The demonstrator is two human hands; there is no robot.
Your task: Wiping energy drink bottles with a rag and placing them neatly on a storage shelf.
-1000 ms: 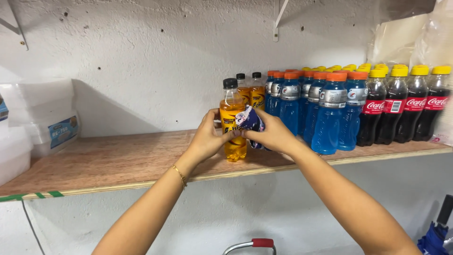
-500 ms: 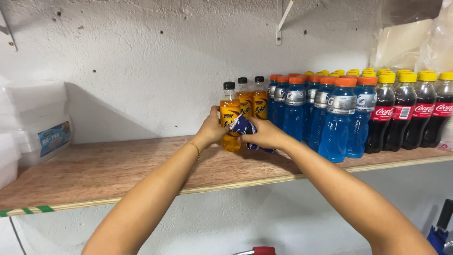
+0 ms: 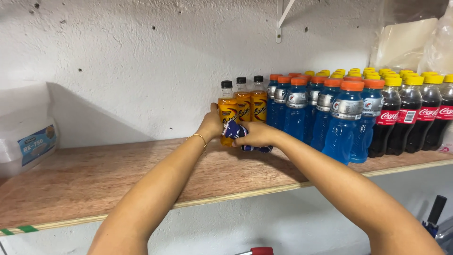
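Note:
My left hand (image 3: 211,125) wraps the side of an orange drink bottle (image 3: 227,109) with a black cap, which stands on the wooden shelf (image 3: 94,179). My right hand (image 3: 255,134) grips a crumpled blue and white cloth (image 3: 235,130) pressed against the lower front of that bottle. Two more orange bottles (image 3: 251,103) stand right behind it in a row. A thin bracelet sits on my left wrist.
Blue drink bottles with orange caps (image 3: 347,120) stand in rows right of my hands, then dark cola bottles with yellow caps (image 3: 408,115). A white plastic tub (image 3: 26,137) sits at the shelf's far left. A bracket (image 3: 282,19) hangs on the wall above.
Both hands moved the front orange bottle back and set it down on the shelf in line with the other two. The cloth stays in my right hand.

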